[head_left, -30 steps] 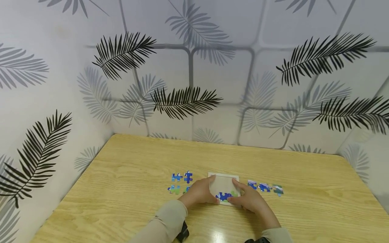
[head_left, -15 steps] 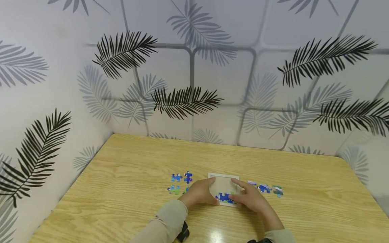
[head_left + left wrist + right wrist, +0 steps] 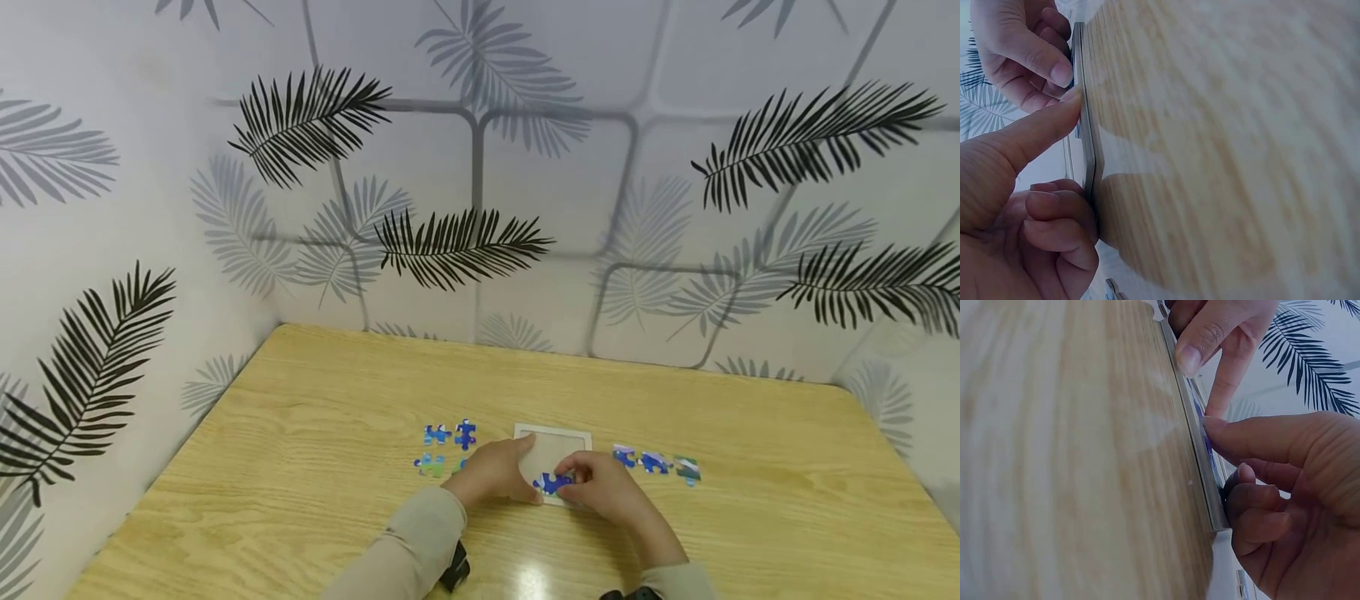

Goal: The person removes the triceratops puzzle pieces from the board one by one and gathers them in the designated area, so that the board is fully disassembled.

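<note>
A shallow square puzzle tray (image 3: 551, 442) with a pale rim lies on the table. My left hand (image 3: 491, 472) grips its left side, thumb at the near edge and a finger near the far corner. Joined blue puzzle pieces (image 3: 551, 483) lie along the tray's near side. Over the near right part of the tray, my right hand (image 3: 603, 486) pinches a puzzle piece (image 3: 567, 477) between thumb and index finger, largely covered by them. In the right wrist view, the right thumb (image 3: 1241, 434) touches the blue pieces inside the rim, with the other fingers curled beside the tray.
Several loose puzzle pieces (image 3: 437, 434) lie left of the tray, one partly behind the left hand. To the right, more pieces (image 3: 654, 462) lie in a row. The wooden table (image 3: 360, 392) meets a leaf-patterned wall (image 3: 540, 183) at its back edge.
My right index finger has come down from the tray's far right side toward the thumb, uncovering the right rim. My left hand keeps its hold on the tray.
</note>
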A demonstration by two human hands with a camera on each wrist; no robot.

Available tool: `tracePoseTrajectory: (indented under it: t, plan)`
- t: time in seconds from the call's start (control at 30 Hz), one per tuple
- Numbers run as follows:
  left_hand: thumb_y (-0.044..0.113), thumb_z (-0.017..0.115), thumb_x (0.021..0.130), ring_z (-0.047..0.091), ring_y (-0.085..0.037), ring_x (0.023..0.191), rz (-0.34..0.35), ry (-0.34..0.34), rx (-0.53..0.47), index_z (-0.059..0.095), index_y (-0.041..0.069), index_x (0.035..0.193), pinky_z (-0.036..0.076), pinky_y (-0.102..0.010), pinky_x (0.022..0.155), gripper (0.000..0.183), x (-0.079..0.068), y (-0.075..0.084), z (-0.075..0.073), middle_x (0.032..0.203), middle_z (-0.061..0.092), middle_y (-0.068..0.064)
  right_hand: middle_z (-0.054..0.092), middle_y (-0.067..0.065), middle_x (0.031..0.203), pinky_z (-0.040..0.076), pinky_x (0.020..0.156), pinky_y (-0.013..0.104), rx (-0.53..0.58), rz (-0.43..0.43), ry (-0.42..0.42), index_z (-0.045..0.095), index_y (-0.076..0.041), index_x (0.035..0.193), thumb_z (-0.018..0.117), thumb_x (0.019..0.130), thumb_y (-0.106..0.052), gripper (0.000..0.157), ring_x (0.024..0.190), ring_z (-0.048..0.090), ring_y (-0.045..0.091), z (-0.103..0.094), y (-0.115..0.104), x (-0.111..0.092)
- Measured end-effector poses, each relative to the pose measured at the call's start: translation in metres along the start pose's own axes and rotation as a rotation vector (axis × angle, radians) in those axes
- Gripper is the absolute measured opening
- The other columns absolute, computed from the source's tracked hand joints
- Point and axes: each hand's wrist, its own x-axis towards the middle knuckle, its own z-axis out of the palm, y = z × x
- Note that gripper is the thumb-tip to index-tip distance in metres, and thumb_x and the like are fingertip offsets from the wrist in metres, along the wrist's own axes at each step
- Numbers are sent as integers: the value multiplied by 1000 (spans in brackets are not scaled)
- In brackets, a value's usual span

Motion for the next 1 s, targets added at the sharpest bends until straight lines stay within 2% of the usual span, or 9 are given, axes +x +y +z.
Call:
tracePoseTrajectory:
  t: [0.2,0.47,0.67,0.9,1.0]
  plan:
    - [30,84,71,46,-29,126,15,1,14,38,13,145,39,-42,100,89,0,1,-1,140,49,-9,46,0,66,33,53,24,-72,-2,-6,67,-6,92,73,79,-3,15,60,41,15,-2,-2,1]
    - [29,84,70,46,-29,127,9,3,11,39,12,145,39,-43,100,88,1,3,-1,140,48,-9,47,0,65,34,53,26,-108,-6,-12,63,-9,90,72,79,-3,16,58,42,15,-2,-5,-1]
    - [29,84,71,45,-27,128,-4,-7,31,39,13,145,38,-41,101,89,2,3,-1,141,48,-8,44,0,62,32,49,25,-142,-53,-9,57,-11,90,70,79,1,20,53,40,13,1,-9,-4]
    - [30,85,70,45,-27,128,-9,-5,32,40,14,145,38,-41,101,89,5,1,0,140,48,-8,50,0,77,38,59,32,-259,-46,80,56,-15,83,75,74,0,26,67,45,16,7,-16,-6]
    - [30,85,69,45,-27,128,-10,-2,31,40,14,144,38,-41,101,89,6,0,1,140,48,-8,55,-2,80,40,60,32,-248,-18,108,57,-15,82,75,74,-1,24,69,48,15,9,-17,-7]
